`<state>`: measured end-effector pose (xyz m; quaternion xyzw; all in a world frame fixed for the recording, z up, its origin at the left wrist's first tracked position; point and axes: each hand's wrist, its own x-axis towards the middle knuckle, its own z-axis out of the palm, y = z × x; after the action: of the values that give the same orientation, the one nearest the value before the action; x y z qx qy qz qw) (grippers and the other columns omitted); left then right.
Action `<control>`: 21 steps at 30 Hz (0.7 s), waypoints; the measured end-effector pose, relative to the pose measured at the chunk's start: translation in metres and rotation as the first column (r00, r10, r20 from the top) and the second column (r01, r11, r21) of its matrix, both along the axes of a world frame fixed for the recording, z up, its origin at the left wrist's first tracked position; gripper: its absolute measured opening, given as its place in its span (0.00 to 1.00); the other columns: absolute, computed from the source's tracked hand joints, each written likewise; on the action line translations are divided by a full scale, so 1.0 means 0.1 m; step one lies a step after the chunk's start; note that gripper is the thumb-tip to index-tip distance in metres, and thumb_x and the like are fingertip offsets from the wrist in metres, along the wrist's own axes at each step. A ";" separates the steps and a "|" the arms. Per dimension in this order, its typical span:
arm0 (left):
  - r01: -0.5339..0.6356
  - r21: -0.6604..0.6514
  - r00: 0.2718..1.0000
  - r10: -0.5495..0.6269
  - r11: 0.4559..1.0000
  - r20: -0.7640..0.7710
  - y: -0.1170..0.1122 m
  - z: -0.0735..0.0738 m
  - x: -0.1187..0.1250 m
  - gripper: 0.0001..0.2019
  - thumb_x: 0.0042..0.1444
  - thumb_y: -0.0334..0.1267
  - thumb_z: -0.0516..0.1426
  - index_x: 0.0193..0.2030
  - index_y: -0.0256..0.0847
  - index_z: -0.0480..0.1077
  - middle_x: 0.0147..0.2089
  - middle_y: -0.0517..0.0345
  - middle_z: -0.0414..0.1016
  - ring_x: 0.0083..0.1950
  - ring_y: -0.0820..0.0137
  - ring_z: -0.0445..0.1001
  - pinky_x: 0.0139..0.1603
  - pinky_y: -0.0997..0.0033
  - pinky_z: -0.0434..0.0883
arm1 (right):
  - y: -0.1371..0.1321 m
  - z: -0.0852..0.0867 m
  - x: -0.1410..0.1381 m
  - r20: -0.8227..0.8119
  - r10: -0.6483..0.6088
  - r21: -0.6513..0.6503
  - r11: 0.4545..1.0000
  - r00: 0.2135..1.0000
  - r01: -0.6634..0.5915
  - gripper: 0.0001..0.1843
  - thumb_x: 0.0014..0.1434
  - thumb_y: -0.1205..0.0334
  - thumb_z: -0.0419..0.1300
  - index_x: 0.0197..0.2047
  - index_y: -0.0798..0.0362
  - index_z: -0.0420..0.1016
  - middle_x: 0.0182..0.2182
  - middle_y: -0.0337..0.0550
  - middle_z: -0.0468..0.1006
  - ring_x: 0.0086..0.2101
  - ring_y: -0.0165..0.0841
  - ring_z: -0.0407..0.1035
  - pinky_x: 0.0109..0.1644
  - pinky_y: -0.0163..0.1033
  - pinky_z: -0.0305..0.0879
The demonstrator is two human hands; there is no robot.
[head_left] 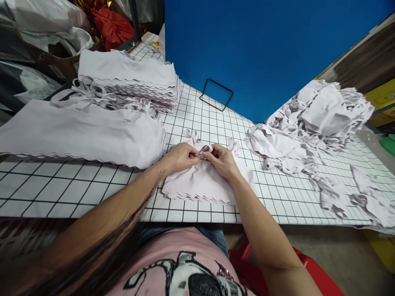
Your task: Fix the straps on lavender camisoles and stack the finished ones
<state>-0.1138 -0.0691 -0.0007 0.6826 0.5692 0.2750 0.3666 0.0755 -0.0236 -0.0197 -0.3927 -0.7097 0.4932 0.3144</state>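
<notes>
We see fairly bright, even light across the desk [101,193], with soft shadows near the hands [224,161]. Below its near edge, at left, dark hair [115,248] blurs. Wide-angle distortion stretches the desk's left and right ends; the right looks smeared.

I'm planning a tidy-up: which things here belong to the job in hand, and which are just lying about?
Job:
pale fabric piece, in left hand and right hand
likely front stack, rear stack, fabric heap

Apparently lying about:
red bag
black frame
white plastic bag
</notes>
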 end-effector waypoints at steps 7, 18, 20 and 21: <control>0.010 0.019 1.000 -0.010 1.000 0.026 0.00 0.00 0.00 0.10 0.49 0.36 0.55 0.29 0.38 0.77 0.26 0.58 0.74 0.29 0.71 0.68 0.31 0.72 0.61 | -0.02 0.09 0.01 0.112 -0.171 0.447 0.888 0.979 0.104 0.15 0.63 0.59 0.59 0.53 0.47 0.71 0.49 0.48 0.73 0.43 0.37 0.67 0.48 0.47 0.66; 0.010 0.033 1.000 -0.009 0.999 -0.028 -0.02 0.03 0.00 0.10 0.50 0.37 0.55 0.28 0.37 0.77 0.24 0.59 0.72 0.27 0.72 0.66 0.29 0.73 0.58 | -0.03 0.17 0.06 0.298 0.094 0.368 0.907 0.950 -0.205 0.05 0.63 0.59 0.61 0.36 0.48 0.77 0.33 0.42 0.78 0.40 0.39 0.64 0.44 0.46 0.61; 0.021 0.021 0.999 -0.020 1.000 -0.051 -0.02 0.03 0.00 0.10 0.51 0.37 0.55 0.28 0.38 0.77 0.23 0.60 0.71 0.26 0.73 0.65 0.28 0.73 0.57 | -0.03 0.17 0.07 0.317 0.118 0.361 0.902 0.941 -0.235 0.05 0.63 0.58 0.61 0.36 0.48 0.77 0.33 0.41 0.79 0.39 0.38 0.64 0.45 0.46 0.60; 0.023 0.017 0.998 -0.023 1.000 -0.056 -0.02 0.04 0.00 0.10 0.51 0.37 0.55 0.29 0.38 0.77 0.23 0.60 0.71 0.26 0.73 0.64 0.28 0.73 0.56 | -0.03 0.17 0.07 0.324 0.125 0.361 0.900 0.938 -0.245 0.06 0.63 0.58 0.61 0.36 0.48 0.77 0.33 0.41 0.79 0.39 0.38 0.64 0.46 0.46 0.59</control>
<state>-0.1140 -0.0712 0.0029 0.6998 0.5690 0.2565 0.3476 0.0823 -0.0267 -0.0023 -0.3198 -0.8676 0.3036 0.2298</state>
